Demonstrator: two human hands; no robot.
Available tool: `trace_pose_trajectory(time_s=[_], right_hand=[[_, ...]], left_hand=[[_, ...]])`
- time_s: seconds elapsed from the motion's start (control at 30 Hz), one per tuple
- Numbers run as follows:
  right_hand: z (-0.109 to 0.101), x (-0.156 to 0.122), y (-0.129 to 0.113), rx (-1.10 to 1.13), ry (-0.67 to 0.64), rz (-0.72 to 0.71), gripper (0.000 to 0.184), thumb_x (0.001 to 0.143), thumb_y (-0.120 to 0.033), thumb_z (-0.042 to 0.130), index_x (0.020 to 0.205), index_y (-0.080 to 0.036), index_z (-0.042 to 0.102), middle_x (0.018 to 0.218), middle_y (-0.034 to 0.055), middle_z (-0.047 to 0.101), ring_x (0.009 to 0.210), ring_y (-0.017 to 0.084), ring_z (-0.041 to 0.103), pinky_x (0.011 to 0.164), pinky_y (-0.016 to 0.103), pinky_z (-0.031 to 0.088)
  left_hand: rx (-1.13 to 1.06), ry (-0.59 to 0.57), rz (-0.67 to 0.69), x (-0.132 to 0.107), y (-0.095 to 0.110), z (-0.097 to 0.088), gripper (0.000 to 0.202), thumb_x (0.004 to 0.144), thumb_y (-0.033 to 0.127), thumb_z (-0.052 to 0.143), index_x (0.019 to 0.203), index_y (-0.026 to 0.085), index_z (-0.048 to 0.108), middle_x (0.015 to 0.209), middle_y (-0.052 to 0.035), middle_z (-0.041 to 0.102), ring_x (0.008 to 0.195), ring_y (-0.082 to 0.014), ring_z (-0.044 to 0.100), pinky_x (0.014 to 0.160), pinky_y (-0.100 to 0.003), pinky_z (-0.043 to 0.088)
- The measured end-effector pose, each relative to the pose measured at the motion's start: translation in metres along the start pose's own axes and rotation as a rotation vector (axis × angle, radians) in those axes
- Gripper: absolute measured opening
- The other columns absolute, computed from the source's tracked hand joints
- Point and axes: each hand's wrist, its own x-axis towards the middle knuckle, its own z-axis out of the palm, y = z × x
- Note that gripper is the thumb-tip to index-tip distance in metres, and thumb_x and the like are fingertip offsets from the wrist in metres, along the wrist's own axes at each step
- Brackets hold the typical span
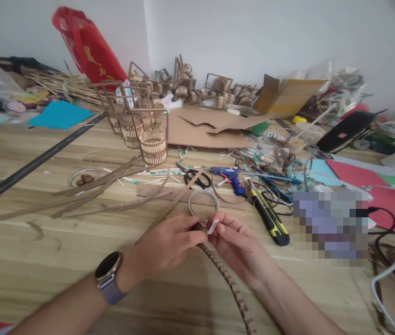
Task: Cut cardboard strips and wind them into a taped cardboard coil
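Observation:
My left hand [167, 246], wearing a watch on its wrist, is closed on the upper end of a notched brown cardboard strip [227, 277]. The strip curves down toward the bottom edge of the view. Close beside it, my right hand [237, 239] pinches a small white piece [213, 227], flat and narrow like paper or tape. The fingertips of both hands nearly meet, and they hide the strip's end. Just beyond the fingers lies a tape roll ring [203, 203] on the wooden table [141, 298].
A yellow-black utility knife [270, 218], a blue glue gun [228, 177] and black scissors [197, 177] lie beyond my hands. Long brown strips [103, 186] spread leftward. Small slatted buckets [153, 146] stand farther back near a cardboard sheet [197, 132]. Coloured paper [358, 190] and a white cable [389, 274] are right.

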Motion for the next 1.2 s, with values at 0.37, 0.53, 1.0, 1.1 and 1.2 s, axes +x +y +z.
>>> trace_pose_trajectory(time_s=[0.37, 0.53, 1.0, 1.1, 1.2], right_hand=[[0.003, 0.0, 0.004, 0.129, 0.025, 0.129, 0.027, 0.058, -0.029, 0.093, 0.074, -0.021, 0.073, 0.073, -0.0022, 0.065, 0.067, 0.012, 0.056, 0.065, 0.024, 0.044], [0.004, 0.001, 0.006, 0.11, 0.033, 0.123, 0.027, 0.057, -0.026, 0.094, 0.073, -0.02, 0.073, 0.072, -0.0027, 0.065, 0.068, 0.011, 0.055, 0.066, 0.023, 0.042], [0.006, 0.002, 0.013, -0.13, 0.05, -0.146, 0.031, 0.064, -0.035, 0.089, 0.078, -0.025, 0.063, 0.076, -0.0025, 0.062, 0.072, 0.015, 0.055, 0.068, 0.026, 0.046], [0.004, 0.002, 0.016, -0.176, 0.04, -0.224, 0.027, 0.068, -0.035, 0.087, 0.077, -0.026, 0.063, 0.077, -0.0025, 0.062, 0.073, 0.015, 0.055, 0.067, 0.026, 0.046], [0.004, 0.002, 0.019, -0.171, 0.038, -0.256, 0.025, 0.07, -0.034, 0.087, 0.078, -0.026, 0.065, 0.078, -0.0024, 0.065, 0.073, 0.014, 0.056, 0.069, 0.026, 0.046]], left_hand=[[0.007, 0.004, 0.037, 0.0, -0.001, 0.004, 0.025, 0.102, 0.014, 0.036, 0.115, 0.021, 0.057, 0.119, -0.0117, 0.062, 0.108, -0.0207, 0.061, 0.093, -0.035, 0.051], [0.04, 0.008, 0.042, 0.002, 0.001, 0.003, 0.024, 0.103, 0.018, 0.036, 0.109, 0.02, 0.059, 0.113, -0.0098, 0.064, 0.102, -0.0195, 0.061, 0.09, -0.032, 0.051], [0.087, -0.012, 0.012, 0.0, 0.003, 0.004, 0.027, 0.102, 0.016, 0.036, 0.101, 0.018, 0.062, 0.11, -0.0109, 0.064, 0.099, -0.0212, 0.061, 0.088, -0.034, 0.05], [0.081, -0.005, 0.011, 0.001, 0.005, 0.003, 0.024, 0.102, 0.016, 0.037, 0.101, 0.018, 0.061, 0.11, -0.0115, 0.064, 0.098, -0.0214, 0.062, 0.088, -0.034, 0.051], [0.023, 0.029, 0.01, 0.0, 0.005, 0.004, 0.018, 0.1, 0.014, 0.04, 0.104, 0.019, 0.057, 0.107, -0.0109, 0.066, 0.096, -0.0213, 0.064, 0.084, -0.034, 0.053]])
